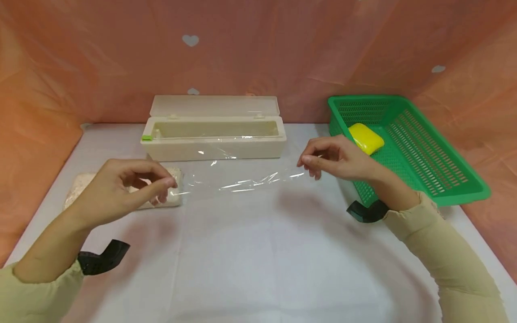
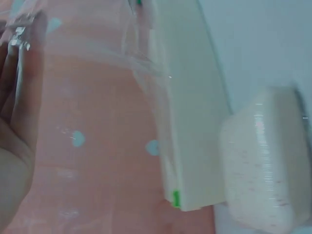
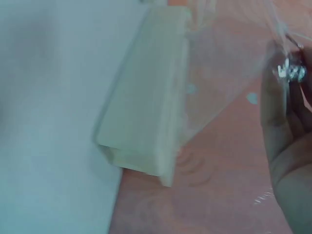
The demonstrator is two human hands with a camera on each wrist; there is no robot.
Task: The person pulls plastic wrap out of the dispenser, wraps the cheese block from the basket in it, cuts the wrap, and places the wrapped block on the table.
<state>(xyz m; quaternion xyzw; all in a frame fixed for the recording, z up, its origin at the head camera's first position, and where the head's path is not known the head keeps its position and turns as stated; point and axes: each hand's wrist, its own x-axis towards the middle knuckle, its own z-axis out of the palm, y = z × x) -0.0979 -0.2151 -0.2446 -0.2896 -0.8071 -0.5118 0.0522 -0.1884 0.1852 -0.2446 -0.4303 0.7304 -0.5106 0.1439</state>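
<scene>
A clear sheet of plastic wrap [image 1: 250,181] stretches between both hands and runs back to a white wrap dispenser [image 1: 214,150], whose lid [image 1: 216,106] stands up at the rear. The left hand [image 1: 125,186] pinches the sheet's left end between thumb and fingers, above a pale wrapped block [image 1: 169,197] on the table. At the sheet's other end, the right hand [image 1: 337,157] pinches it beside the green basket. Crumpled wrap glints at the fingertips in both wrist views. In the left wrist view, the pale block [image 2: 265,161] lies beside the dispenser [image 2: 195,122].
A green basket [image 1: 448,157] with slotted walls stands at the right, holding a yellow packet [image 1: 367,139]. On the dispenser's left end sits a small green tab [image 1: 147,138]. An orange curtain [image 1: 242,54] hangs behind the white table [image 1: 250,269].
</scene>
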